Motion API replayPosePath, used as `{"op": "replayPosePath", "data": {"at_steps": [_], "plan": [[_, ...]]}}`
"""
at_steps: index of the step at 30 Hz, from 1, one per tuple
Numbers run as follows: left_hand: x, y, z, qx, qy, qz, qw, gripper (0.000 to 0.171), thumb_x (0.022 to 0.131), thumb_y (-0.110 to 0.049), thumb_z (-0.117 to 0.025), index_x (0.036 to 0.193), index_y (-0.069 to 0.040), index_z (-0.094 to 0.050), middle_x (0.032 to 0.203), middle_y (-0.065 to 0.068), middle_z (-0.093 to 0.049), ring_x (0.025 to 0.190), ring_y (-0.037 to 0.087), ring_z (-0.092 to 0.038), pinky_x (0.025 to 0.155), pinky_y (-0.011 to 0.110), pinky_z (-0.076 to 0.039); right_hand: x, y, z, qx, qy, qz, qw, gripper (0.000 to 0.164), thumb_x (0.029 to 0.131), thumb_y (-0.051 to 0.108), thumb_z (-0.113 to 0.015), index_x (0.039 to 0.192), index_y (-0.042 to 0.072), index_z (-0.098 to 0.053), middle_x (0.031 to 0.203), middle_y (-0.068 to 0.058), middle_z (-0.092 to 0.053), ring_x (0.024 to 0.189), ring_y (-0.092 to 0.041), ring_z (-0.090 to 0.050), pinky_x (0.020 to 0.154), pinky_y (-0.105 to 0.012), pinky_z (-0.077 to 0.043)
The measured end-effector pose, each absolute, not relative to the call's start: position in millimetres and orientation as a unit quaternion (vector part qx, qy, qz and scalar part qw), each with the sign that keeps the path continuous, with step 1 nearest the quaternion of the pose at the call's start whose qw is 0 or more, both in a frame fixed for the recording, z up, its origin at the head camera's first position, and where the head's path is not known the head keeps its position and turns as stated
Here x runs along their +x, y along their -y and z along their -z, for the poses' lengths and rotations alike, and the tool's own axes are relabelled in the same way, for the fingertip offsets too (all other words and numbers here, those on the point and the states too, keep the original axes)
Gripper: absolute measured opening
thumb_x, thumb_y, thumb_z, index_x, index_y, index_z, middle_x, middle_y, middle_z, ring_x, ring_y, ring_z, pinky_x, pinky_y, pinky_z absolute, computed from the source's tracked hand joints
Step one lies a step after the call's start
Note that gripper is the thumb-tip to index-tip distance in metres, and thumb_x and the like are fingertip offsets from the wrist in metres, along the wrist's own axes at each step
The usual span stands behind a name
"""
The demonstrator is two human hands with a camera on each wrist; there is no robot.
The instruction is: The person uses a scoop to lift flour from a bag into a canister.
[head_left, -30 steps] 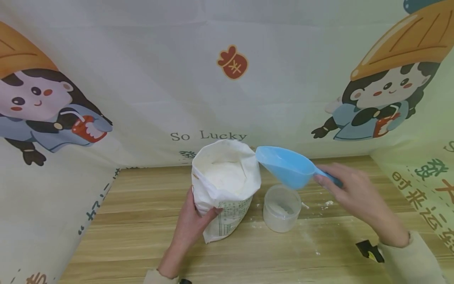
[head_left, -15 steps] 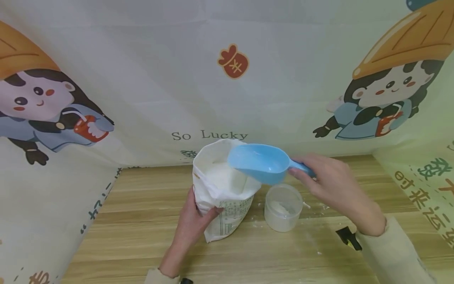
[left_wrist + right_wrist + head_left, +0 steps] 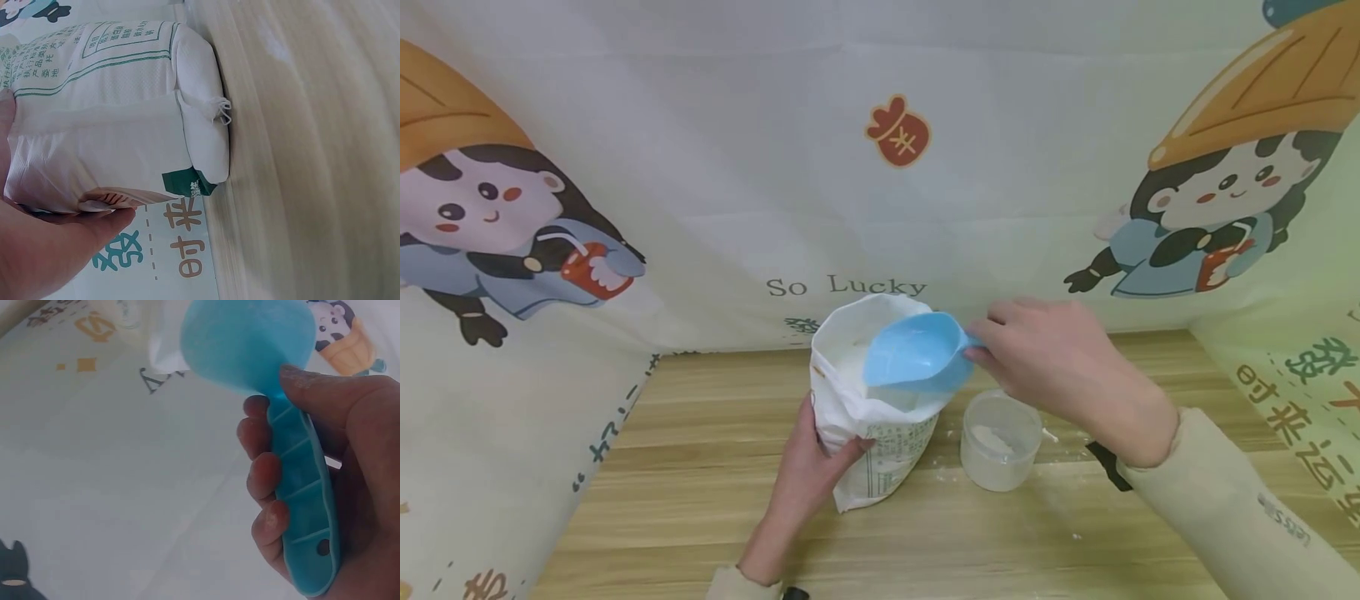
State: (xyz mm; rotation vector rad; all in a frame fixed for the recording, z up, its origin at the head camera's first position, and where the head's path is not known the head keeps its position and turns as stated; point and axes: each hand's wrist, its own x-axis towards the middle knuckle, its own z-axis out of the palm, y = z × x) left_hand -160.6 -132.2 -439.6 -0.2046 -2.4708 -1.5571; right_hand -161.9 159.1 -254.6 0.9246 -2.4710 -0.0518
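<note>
A white bag [image 3: 887, 454] of white powder, printed in green, stands with its mouth spread wide. My left hand [image 3: 812, 467] grips its lower left side, thumb across the front; the left wrist view shows the bag's stitched bottom corner [image 3: 215, 112] on the tabletop. My right hand [image 3: 1052, 358] holds a blue scoop [image 3: 917, 346] by its handle [image 3: 306, 500], fingers curled round it. The scoop's bowl is over the bag's mouth, tilted, its front lip pointing down at the powder [image 3: 850, 367]. Just right of the bag, a clear round tub [image 3: 1000, 462] contains some white powder.
Powder specks lie on the wooden table [image 3: 700, 492] around the tub. A printed cloth [image 3: 737, 167] hangs behind the table and along both sides. A black piece [image 3: 1108, 467] shows beside my right sleeve.
My right hand has carried the scoop leftward from above the tub to the bag's mouth, with its lip now dipping inside. The left hand and bag have stayed nearly still.
</note>
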Motion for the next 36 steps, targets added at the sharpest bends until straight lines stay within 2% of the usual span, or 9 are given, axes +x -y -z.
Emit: {"op": "replayPosePath", "data": {"at_steps": [6,8,10,14,16,20,26,36], "plan": [[-161,131,439,-0.07,0.839,0.529,0.105,0.091,0.082,-0.021,-0.088,0.156,-0.01,-0.036,0.131,0.016,-0.062,0.116,0.034,-0.062,0.097,0.055,-0.051,-153,-144,237,0.329,0.921,0.072,0.194,0.017,0.094,0.031,-0.078,0.09,0.015,-0.072,0.073,0.002,-0.056,0.064,-0.018,-0.052,0.045,-0.032,-0.041],[-160,132,438,-0.067,0.839,0.531,0.102,0.091,0.082,-0.02,-0.088,0.155,-0.01,-0.036,0.131,0.016,-0.062,0.116,0.034,-0.062,0.097,0.055,-0.052,-151,-140,234,0.331,0.92,0.086,0.19,0.018,0.094,0.029,-0.078,0.087,0.014,-0.071,0.072,0.001,-0.055,0.062,-0.018,-0.051,0.044,-0.032,-0.041],[-159,132,438,-0.062,0.84,0.53,0.099,0.091,0.081,-0.019,-0.088,0.155,-0.011,-0.035,0.132,0.015,-0.061,0.116,0.034,-0.062,0.097,0.055,-0.052,-150,-136,232,0.332,0.919,0.099,0.188,0.015,0.092,0.02,-0.077,0.08,0.015,-0.07,0.069,0.001,-0.054,0.06,-0.018,-0.049,0.043,-0.032,-0.04],[-160,133,439,-0.065,0.839,0.531,0.099,0.09,0.082,-0.02,-0.088,0.155,-0.011,-0.036,0.132,0.016,-0.062,0.117,0.034,-0.062,0.098,0.055,-0.052,-151,-127,231,0.333,0.916,0.126,0.184,0.027,0.08,-0.004,-0.07,0.065,0.016,-0.06,0.063,0.001,-0.05,0.054,-0.018,-0.044,0.041,-0.03,-0.037],[-161,133,440,-0.07,0.838,0.531,0.102,0.089,0.082,-0.021,-0.088,0.154,-0.01,-0.037,0.131,0.016,-0.062,0.117,0.034,-0.062,0.098,0.055,-0.051,-152,-122,231,0.329,0.917,0.139,0.179,0.031,0.076,-0.009,-0.067,0.061,0.015,-0.055,0.06,0.0,-0.047,0.053,-0.017,-0.041,0.041,-0.029,-0.036],[-162,134,442,-0.075,0.836,0.533,0.108,0.088,0.082,-0.022,-0.088,0.154,-0.009,-0.038,0.13,0.017,-0.062,0.116,0.033,-0.062,0.098,0.054,-0.051,-152,-114,229,0.321,0.92,0.142,0.175,0.036,0.074,-0.013,-0.065,0.056,0.014,-0.049,0.056,0.002,-0.041,0.053,-0.016,-0.034,0.042,-0.028,-0.033],[-161,134,441,-0.073,0.838,0.53,0.108,0.088,0.083,-0.023,-0.087,0.154,-0.009,-0.037,0.129,0.016,-0.063,0.114,0.033,-0.062,0.096,0.053,-0.052,-152,-105,225,0.328,0.915,0.146,0.183,0.04,0.074,-0.013,-0.065,0.053,0.017,-0.048,0.055,0.004,-0.035,0.053,-0.013,-0.028,0.042,-0.027,-0.031],[-161,134,440,-0.073,0.84,0.527,0.109,0.089,0.083,-0.023,-0.088,0.154,-0.01,-0.037,0.129,0.015,-0.062,0.114,0.032,-0.062,0.097,0.053,-0.051,-157,-99,229,0.322,0.913,0.166,0.189,0.039,0.076,-0.01,-0.066,0.054,0.019,-0.05,0.054,0.005,-0.042,0.05,-0.012,-0.032,0.042,-0.029,-0.037]]}}
